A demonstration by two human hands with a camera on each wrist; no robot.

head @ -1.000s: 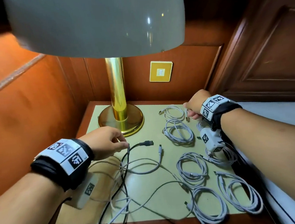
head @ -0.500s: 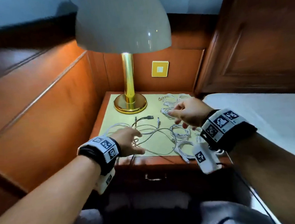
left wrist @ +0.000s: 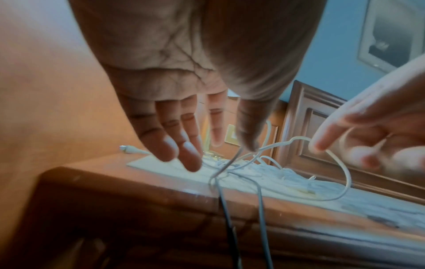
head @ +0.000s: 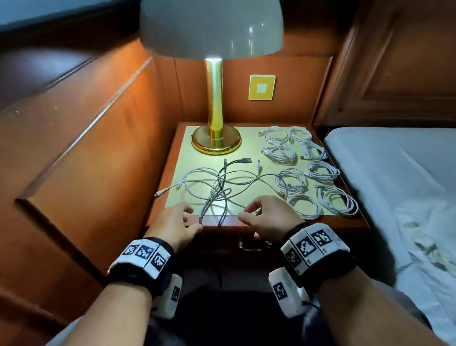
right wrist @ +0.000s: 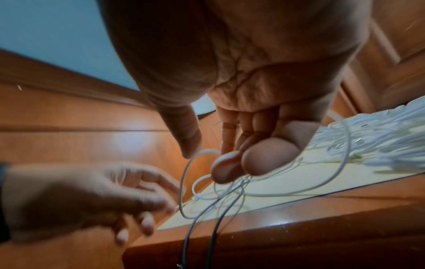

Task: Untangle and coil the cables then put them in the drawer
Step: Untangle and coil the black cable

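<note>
A tangle of white cables (head: 222,184) and one black cable (head: 237,161) lies in the middle of the nightstand top (head: 185,138), with loops hanging over its front edge. Several coiled white cables (head: 293,181) lie in rows on the right. My left hand (head: 192,217) hovers at the front edge with its fingers nearly straight; its thumb is next to the black cable (left wrist: 224,205) and grips nothing. My right hand (right wrist: 209,151) pinches a loop of a white cable (left wrist: 345,174) from the tangle between thumb and forefinger. The drawer (head: 251,246) below is closed.
A brass lamp (head: 217,138) with a wide shade stands at the back left of the top. Wood panelling closes the left side and back. A bed with a white sheet (head: 415,184) lies along the right.
The view has pulled back from the nightstand. Both hands came to its front edge; the right hand left the coils at the back and now pinches a white cable.
</note>
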